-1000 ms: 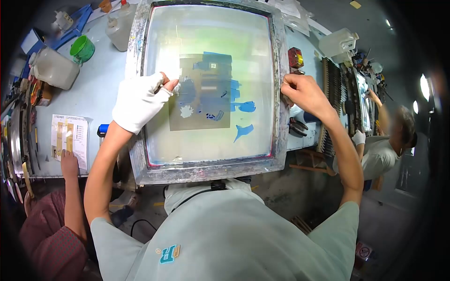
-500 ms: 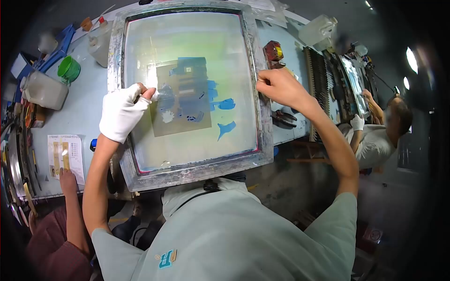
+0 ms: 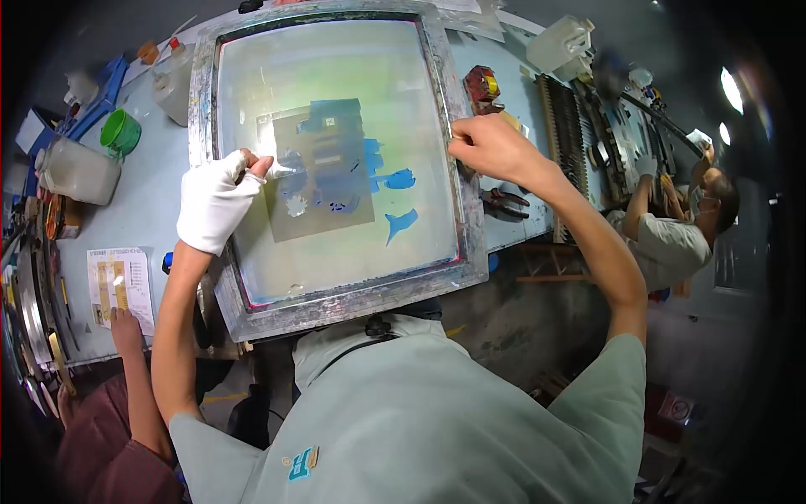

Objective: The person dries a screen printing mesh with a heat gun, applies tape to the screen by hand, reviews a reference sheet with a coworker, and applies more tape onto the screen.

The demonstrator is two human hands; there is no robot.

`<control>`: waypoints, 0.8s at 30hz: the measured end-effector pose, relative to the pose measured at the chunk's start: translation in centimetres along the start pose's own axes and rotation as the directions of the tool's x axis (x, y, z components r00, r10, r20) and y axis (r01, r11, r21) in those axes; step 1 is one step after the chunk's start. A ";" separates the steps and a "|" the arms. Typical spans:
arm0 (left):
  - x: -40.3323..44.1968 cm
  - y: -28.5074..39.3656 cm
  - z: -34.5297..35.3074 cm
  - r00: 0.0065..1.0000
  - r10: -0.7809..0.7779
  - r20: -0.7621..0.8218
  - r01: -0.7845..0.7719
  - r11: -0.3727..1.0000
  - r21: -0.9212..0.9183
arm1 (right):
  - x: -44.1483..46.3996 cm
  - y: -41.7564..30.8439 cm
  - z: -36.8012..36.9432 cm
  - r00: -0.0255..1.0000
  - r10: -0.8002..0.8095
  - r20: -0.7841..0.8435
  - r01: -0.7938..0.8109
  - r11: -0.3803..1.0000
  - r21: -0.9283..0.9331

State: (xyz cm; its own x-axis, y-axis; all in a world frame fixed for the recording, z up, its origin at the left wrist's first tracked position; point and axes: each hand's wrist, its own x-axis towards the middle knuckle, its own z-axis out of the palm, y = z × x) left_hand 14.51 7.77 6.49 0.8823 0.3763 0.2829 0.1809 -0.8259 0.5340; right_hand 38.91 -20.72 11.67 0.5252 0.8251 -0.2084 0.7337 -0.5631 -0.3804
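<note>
A large screen frame point(image 3: 361, 309) with a worn grey border lies tilted on the table, close to my body. Its pale green mesh bears a darker rectangle point(image 3: 294, 220) and blue patches point(image 3: 401, 223). My left hand point(image 3: 220, 197), in a white glove with bare fingertips, is closed in a pinch over the left part of the mesh; what it holds, if anything, is too small to make out. My bare right hand point(image 3: 497, 151) is closed at the right border of the frame, its fingertips curled against the edge.
A printed sheet point(image 3: 120, 290) lies left under another person's hand point(image 3: 126, 329). A green cup point(image 3: 120, 133) and plastic jugs point(image 3: 80, 170) stand at the left. Pliers point(image 3: 505, 202) and a red tape measure point(image 3: 482, 86) lie right. A co-worker point(image 3: 672, 244) is at the far right.
The view has shifted, so the frame appears farther left and slightly turned. Both my hands keep closed at about the same parts of it. The co-worker at the right has raised an arm with a long bar.
</note>
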 end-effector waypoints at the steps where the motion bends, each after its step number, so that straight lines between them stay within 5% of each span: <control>1: 0.0 0.0 0.1 1.000 0.010 -0.016 -0.010 1.000 -0.008 | 0.2 0.4 0.3 1.000 -0.018 -0.021 0.017 0.998 -0.063; 7: 0.0 -0.2 -0.1 0.999 0.039 -0.029 -0.039 0.999 -0.001 | -1.1 1.2 0.8 0.988 -0.153 0.024 0.155 0.981 -0.113; 13: -0.3 -0.3 -0.2 1.000 0.017 -0.014 -0.018 0.997 -0.069 | -5.0 0.7 1.0 0.994 -0.093 -0.049 0.072 0.943 -0.325; 14: -0.4 -0.6 -0.1 0.989 0.136 -0.050 -0.137 0.991 -0.009 | -4.8 0.3 0.5 0.995 -0.006 -0.103 -0.025 0.952 -0.304; 16: -0.9 0.1 -0.2 0.990 0.105 -0.095 -0.112 0.991 -0.077 | -3.1 -1.0 0.0 0.922 -0.177 -0.345 0.097 0.967 -0.237; 18: -1.8 1.6 -1.1 0.957 0.255 -0.135 -0.248 0.966 0.068 | -0.2 -3.2 -0.3 0.852 -0.356 -0.384 0.375 0.927 -0.027; 21: -3.6 5.1 -2.0 0.940 0.330 -0.090 -0.316 0.939 0.137 | 4.6 -5.4 0.4 0.836 -0.436 -0.333 0.475 0.879 0.043; 24: -5.3 7.4 -2.7 0.944 0.320 0.078 -0.329 0.917 0.226 | 8.1 -7.5 1.1 0.898 -0.416 0.145 0.407 0.909 0.092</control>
State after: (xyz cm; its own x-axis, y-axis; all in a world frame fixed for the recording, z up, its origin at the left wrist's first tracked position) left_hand 10.03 0.75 11.09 0.9249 0.0582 0.3757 -0.0265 -0.9759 0.2165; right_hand 37.24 -9.79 11.85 0.1033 0.9818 -0.1593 0.8409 -0.1717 -0.5132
